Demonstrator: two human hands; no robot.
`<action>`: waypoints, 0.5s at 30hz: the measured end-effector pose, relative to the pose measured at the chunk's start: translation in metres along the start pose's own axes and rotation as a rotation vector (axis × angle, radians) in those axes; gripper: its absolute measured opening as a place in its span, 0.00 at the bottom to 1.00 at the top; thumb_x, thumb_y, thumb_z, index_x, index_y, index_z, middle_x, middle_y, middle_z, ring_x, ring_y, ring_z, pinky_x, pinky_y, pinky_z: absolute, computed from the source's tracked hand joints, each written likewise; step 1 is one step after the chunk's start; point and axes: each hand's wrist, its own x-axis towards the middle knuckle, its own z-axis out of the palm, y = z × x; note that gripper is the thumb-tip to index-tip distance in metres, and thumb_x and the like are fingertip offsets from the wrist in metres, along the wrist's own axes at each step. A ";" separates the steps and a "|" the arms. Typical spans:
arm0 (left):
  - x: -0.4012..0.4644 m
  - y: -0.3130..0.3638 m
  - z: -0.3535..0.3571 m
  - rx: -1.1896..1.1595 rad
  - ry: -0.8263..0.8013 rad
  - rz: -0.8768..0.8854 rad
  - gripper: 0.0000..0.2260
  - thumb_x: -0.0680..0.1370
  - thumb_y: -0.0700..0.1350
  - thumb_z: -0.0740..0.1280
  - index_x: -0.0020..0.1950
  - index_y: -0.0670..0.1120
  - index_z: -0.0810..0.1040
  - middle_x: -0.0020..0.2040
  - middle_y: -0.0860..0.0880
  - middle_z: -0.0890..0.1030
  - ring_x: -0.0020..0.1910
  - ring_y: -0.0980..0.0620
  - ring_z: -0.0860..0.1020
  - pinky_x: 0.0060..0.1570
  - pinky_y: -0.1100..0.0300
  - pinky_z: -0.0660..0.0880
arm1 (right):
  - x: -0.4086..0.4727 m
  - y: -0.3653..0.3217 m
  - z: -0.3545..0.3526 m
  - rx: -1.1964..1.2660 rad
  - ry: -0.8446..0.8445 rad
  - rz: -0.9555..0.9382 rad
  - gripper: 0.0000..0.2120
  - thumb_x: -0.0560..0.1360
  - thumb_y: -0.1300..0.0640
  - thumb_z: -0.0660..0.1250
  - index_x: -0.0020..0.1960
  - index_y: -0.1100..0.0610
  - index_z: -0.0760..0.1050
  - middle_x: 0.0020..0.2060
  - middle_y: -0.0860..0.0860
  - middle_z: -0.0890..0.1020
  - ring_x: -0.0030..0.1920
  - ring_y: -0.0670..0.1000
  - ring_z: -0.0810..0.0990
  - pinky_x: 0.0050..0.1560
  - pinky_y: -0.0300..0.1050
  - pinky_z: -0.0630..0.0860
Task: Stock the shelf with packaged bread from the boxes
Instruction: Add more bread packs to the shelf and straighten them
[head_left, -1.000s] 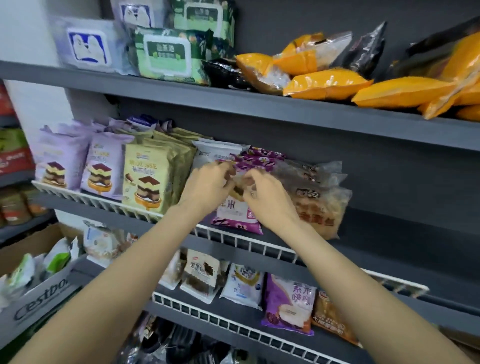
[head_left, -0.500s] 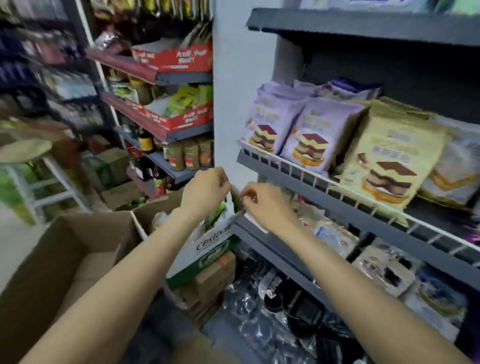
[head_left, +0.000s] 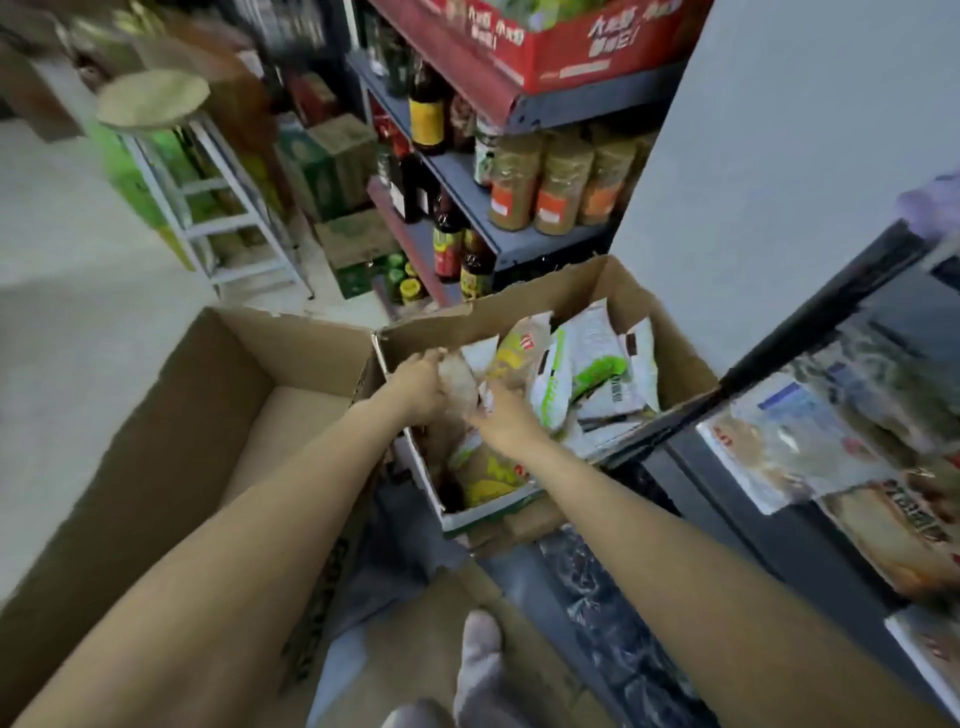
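Observation:
An open cardboard box (head_left: 680, 358) on the floor holds several bread packs, among them a white and green pack (head_left: 582, 374) and a yellow pack (head_left: 488, 480). Both my hands are down inside it. My left hand (head_left: 418, 384) grips a brownish clear-wrapped bread pack (head_left: 457, 384) from its left side. My right hand (head_left: 501, 413) touches the same pack from the right; whether its fingers curl round it is blurred. The dark shelf (head_left: 810, 332) with bread packs (head_left: 810, 436) on it is at the right.
A second, larger cardboard box (head_left: 218, 395) stands open at the left with bare bottom. Behind are a white stool (head_left: 208, 187), green cartons (head_left: 332, 161) and a shelf of bottles and jars (head_left: 540, 192). My foot (head_left: 480, 670) shows below, on flattened cardboard.
My hands left the middle shelf and dropped into the box on the floor. The view swung left and down. My left hand has taken hold of a bread pack.

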 end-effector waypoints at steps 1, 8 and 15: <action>0.007 -0.005 0.002 -0.055 -0.021 -0.021 0.26 0.78 0.42 0.62 0.74 0.40 0.58 0.69 0.38 0.69 0.68 0.39 0.69 0.62 0.55 0.67 | 0.018 0.003 0.010 0.033 0.011 0.019 0.33 0.76 0.48 0.65 0.76 0.53 0.54 0.70 0.58 0.68 0.67 0.60 0.70 0.60 0.50 0.70; 0.034 -0.036 0.003 -0.423 -0.004 -0.127 0.22 0.75 0.30 0.59 0.69 0.40 0.69 0.62 0.40 0.77 0.62 0.42 0.76 0.65 0.53 0.70 | 0.081 -0.003 0.037 0.175 0.155 0.015 0.09 0.77 0.58 0.63 0.55 0.57 0.78 0.48 0.57 0.80 0.48 0.54 0.76 0.43 0.42 0.70; 0.002 -0.028 -0.029 -0.626 0.145 -0.037 0.21 0.79 0.40 0.63 0.71 0.43 0.66 0.65 0.47 0.74 0.65 0.50 0.72 0.64 0.61 0.67 | 0.031 -0.013 -0.020 0.497 0.285 -0.162 0.08 0.79 0.61 0.60 0.49 0.59 0.77 0.38 0.46 0.75 0.42 0.46 0.74 0.41 0.36 0.69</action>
